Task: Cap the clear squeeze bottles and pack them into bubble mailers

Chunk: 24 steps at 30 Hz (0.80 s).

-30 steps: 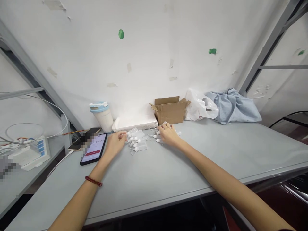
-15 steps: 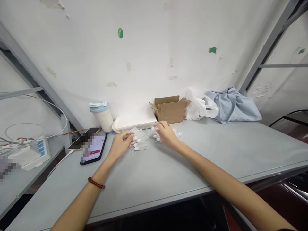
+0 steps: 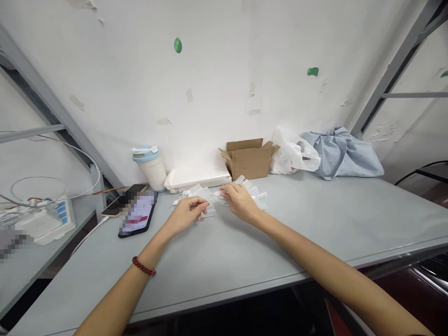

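Both hands (image 3: 241, 203) among small clear tubes (image 3: 253, 191)

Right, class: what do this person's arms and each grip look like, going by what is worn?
The left arm and right arm show no sleeve along the forearms. A dark red, beaded-looking bracelet circles the left one; the right shows none. The left grip and right grip wear no gloves.

No text is legible; pixelation blurs the phone (image 3: 146, 217); print on the cup (image 3: 152, 173) is too faint.
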Motion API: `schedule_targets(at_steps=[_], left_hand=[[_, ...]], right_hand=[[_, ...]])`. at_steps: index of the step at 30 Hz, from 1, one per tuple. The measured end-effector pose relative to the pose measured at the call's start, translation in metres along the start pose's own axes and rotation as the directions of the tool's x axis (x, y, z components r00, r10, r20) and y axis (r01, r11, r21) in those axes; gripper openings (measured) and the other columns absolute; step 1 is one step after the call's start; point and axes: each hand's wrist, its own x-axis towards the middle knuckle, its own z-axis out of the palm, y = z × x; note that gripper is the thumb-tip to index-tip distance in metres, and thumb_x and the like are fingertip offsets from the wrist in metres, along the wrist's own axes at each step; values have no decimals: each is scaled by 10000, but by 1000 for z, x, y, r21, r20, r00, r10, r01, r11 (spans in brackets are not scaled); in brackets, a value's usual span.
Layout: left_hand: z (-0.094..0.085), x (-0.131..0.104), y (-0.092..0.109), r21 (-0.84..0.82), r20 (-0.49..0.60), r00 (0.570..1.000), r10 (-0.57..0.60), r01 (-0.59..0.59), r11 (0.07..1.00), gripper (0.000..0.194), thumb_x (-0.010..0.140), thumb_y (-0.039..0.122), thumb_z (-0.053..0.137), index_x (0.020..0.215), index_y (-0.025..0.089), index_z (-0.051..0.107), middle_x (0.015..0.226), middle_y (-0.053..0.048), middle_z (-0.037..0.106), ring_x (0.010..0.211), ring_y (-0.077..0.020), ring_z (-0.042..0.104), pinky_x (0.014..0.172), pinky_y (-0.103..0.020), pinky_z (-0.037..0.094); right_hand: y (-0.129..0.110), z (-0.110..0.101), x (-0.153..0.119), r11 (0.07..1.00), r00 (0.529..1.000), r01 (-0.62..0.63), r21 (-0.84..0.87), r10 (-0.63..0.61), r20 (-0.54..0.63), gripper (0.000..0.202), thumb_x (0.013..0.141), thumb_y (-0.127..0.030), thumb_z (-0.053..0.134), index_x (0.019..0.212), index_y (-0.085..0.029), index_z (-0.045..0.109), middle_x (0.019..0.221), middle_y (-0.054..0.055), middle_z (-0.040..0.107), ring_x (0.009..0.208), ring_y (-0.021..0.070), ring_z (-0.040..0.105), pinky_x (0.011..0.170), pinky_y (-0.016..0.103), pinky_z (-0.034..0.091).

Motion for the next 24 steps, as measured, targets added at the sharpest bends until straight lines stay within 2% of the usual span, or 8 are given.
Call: schedule_targets(at_steps=[4,10,24], left_hand=[[-1,0,3,-79,-31,999,-39,37,996,271,764,396,538,700,139,599,547,15,550,445,-81,456,430,-199,345],[-2,-1,6,-153,-7,999,-46,44,987,250,768,370,534,678,144,594,468,36,500,441,-86,447,434,-203,339],[-4,-1,3,-222,22,999,-45,49,974,260,754,392,546,698,142,592,573,11,555,454,-80,453,450,-217,337]], right_hand=[[-3,0,-1,1000,1000,25,10,-25,-5,196,939,-219,329,939,-158,515,846,83,633,778,186,549,641,299,363],[-8,-1,-2,997,997,71,5,-71,-13,186,934,-203,339,933,-149,517,826,79,633,755,183,544,638,298,374],[-9,-1,-2,999,999,40,11,-40,9,177,930,-195,344,938,-151,515,847,83,639,769,188,552,645,304,366]])
